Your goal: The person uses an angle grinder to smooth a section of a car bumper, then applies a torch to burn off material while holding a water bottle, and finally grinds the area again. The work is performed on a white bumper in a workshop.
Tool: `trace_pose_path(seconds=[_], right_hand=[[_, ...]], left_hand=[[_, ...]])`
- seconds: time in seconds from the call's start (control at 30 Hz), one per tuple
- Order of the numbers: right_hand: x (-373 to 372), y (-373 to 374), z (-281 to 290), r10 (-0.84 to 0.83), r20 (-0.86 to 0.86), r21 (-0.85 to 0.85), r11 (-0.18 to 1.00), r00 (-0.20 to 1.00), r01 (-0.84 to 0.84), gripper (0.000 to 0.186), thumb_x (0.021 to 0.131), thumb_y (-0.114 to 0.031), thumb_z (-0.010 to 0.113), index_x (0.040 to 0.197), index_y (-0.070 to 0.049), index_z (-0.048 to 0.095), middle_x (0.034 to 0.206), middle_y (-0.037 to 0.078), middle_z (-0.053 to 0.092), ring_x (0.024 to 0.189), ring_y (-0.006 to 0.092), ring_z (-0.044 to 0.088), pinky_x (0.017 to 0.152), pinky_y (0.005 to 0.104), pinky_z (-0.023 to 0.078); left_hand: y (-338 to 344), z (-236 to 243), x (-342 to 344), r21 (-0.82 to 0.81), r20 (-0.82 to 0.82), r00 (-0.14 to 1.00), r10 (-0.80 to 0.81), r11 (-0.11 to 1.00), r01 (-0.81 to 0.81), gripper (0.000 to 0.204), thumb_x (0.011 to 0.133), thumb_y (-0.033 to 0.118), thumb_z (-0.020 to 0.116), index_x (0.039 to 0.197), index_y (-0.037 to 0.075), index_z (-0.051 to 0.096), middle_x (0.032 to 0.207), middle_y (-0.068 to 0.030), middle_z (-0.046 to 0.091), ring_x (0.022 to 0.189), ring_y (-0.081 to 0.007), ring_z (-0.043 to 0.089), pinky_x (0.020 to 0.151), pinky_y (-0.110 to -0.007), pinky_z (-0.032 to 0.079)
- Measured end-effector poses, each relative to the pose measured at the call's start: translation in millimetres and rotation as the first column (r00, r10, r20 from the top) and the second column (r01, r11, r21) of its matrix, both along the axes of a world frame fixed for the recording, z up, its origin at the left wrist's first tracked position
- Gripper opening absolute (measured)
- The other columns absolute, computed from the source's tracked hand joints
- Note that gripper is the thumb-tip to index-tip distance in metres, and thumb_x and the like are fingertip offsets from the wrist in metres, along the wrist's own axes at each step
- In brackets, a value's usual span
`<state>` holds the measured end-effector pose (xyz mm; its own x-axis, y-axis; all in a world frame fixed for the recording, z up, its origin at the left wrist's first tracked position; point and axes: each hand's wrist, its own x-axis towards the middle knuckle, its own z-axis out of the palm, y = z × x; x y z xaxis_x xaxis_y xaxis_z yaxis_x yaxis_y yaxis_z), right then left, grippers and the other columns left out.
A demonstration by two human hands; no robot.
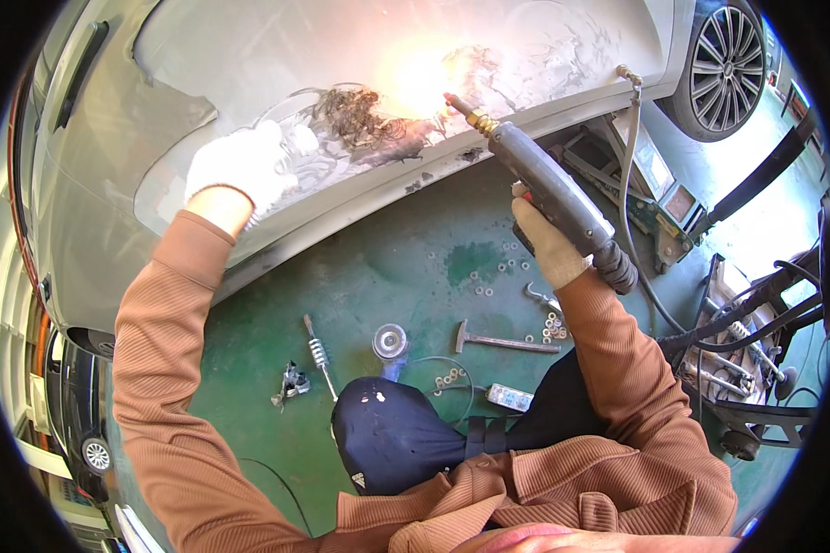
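Gripping a grey gun-shaped tool (549,177) in the gloved right hand (546,241), with fingers wrapped around its handle and its reddish tip (450,99) pointed at the bared, scuffed patch (535,69) low on the car's side panel (240,46). Holding the white-gloved left hand (238,166) beside that patch, left of the glare (415,78); impossible to tell, with so much light, the spread of those fingers or any contact with metal. Likely to go wrong first through heat: dwelling too long on one spot beside the dark scorched area (355,118), and so warping or piercing the sheet. Possible to singe the left glove by letting it stray toward the glare, or to misplace the tip for want of a clear view past such brightness. Liable also to drag the tip off line through a tug on the thick cable (616,267) behind the tool, or to disturb the metal fitting (627,73) at the panel's right by catching its hanging lead (630,138). Down on the green floor (369,267), at risk of slipping on loose washers (551,324) or the hammer (507,343) when shifting weight, and of scorching the dark trousers (387,429) by lowering the hot tip.
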<state>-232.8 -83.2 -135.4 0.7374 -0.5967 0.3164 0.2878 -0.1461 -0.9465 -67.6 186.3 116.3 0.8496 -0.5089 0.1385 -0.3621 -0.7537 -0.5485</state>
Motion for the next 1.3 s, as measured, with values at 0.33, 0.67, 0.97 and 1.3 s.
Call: trace_pose_path(seconds=[0.33,0.67,0.97,1.3], right_hand=[[4.7,6.1,-11.2,0.056,-0.034,0.097,0.994,0.998,-0.052,0.039,0.094,-0.009,0.082,0.128,-0.007,0.063,0.114,0.004,0.073,0.107,0.0137,0.071,0.097,0.0311,0.056],[15.3,10.6,-23.5,0.032,-0.075,0.009,0.999,0.997,-0.032,0.032,0.093,-0.01,0.081,0.121,-0.007,0.066,0.108,0.003,0.072,0.104,0.015,0.07,0.093,0.0317,0.056],[22.7,18.4,-28.2,0.119,-0.132,-0.05,0.991,0.984,-0.127,0.034,0.093,-0.016,0.081,0.123,-0.008,0.067,0.105,0.005,0.07,0.101,0.0165,0.069,0.09,0.0349,0.054],[61.7,-21.2,-84.1,0.007,-0.273,-0.157,0.986,0.962,-0.052,0.041,0.101,-0.037,0.071,0.13,-0.01,0.068,0.116,0.008,0.073,0.11,0.0226,0.07,0.098,0.037,0.055]], left_hand=[[31.8,-24.6,-0.3,-0.147,-0.036,0.999,-0.015,0.989,0.01,0.057,0.092,0.052,0.077,0.126,0.007,0.066,0.116,-0.0213,0.077,0.107,-0.0416,0.074,0.095,-0.051,0.058],[56.1,-76.6,-7.1,-0.337,-0.165,0.984,-0.061,0.942,0.002,0.061,0.083,0.05,0.085,0.123,0.008,0.067,0.113,-0.0221,0.076,0.108,-0.0441,0.072,0.095,-0.051,0.056],[77.2,-292.9,-55.4,-0.885,-0.463,0.779,-0.423,0.176,-0.43,0.05,0.086,0.027,0.093,0.119,0.005,0.063,0.103,-0.0083,0.073,0.094,-0.017,0.07,0.087,-0.037,0.059],[52.0,-277.6,-82.8,-0.796,-0.604,0.611,-0.512,0.424,-0.432,0.06,0.087,0.035,0.093,0.129,0.006,0.062,0.11,-0.0121,0.076,0.102,-0.025,0.075,0.095,-0.039,0.059]])
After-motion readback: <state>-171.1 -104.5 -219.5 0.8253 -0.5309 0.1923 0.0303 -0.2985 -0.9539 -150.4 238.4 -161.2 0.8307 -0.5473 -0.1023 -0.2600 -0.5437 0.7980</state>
